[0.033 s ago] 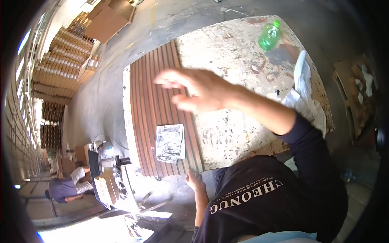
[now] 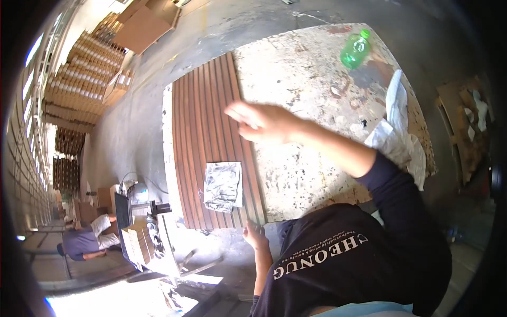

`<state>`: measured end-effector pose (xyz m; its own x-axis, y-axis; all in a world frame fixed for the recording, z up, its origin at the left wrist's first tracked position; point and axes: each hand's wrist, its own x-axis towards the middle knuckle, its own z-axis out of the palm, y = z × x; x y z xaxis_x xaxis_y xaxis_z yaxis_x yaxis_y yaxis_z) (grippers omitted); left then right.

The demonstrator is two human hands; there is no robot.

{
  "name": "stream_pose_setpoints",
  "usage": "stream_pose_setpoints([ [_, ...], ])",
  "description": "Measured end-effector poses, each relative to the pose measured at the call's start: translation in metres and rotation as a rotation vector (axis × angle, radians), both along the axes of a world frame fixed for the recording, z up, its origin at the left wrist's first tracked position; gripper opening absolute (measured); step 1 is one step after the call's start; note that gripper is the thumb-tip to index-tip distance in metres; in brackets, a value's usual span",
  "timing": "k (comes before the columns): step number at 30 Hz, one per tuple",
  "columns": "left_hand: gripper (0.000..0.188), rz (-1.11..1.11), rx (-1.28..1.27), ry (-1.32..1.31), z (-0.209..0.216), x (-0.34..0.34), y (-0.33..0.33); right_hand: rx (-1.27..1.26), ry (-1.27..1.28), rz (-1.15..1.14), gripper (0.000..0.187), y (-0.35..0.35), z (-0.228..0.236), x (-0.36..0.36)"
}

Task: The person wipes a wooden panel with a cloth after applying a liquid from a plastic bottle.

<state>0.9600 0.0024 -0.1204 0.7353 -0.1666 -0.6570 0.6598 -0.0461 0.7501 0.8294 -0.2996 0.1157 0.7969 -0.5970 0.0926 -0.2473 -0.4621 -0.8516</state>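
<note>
A brown slatted wood panel (image 2: 203,111) lies on the left part of a paint-spattered white table (image 2: 301,174). At the panel's near edge is my left hand (image 2: 256,236), its fingers curled against the border by the right corner. My right hand (image 2: 269,123) is over the panel's right side, blurred by motion. Its fingers stretch left, with the thumb apart and pale tabletop showing between them; I see nothing held. A folded silvery-grey cloth (image 2: 223,186) rests on the near part of the panel, between the two hands.
A green plastic bottle (image 2: 355,51) stands at the table's far right. Crumpled white cloths (image 2: 393,140) lie along the right edge. To the left are a machine stand (image 2: 138,240), a co-worker (image 2: 84,243) and stacked slatted goods (image 2: 79,79). A pallet (image 2: 459,127) is at right.
My right hand has drawn back to the right, and its fingers have come closer together. My left hand stays at the panel's near edge. The cloth has not moved on the panel.
</note>
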Motion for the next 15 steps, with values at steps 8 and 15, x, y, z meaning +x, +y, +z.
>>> stream_pose_setpoints([
  [8,0.019,-0.112,0.016,-0.128,0.006,-0.002,0.003,0.445,0.300,-0.081,0.109,0.124,-0.178,0.060],
  [15,0.045,0.035,0.141,-0.224,-0.020,0.050,0.022,0.708,0.113,0.153,0.112,0.141,-0.198,0.099],
])
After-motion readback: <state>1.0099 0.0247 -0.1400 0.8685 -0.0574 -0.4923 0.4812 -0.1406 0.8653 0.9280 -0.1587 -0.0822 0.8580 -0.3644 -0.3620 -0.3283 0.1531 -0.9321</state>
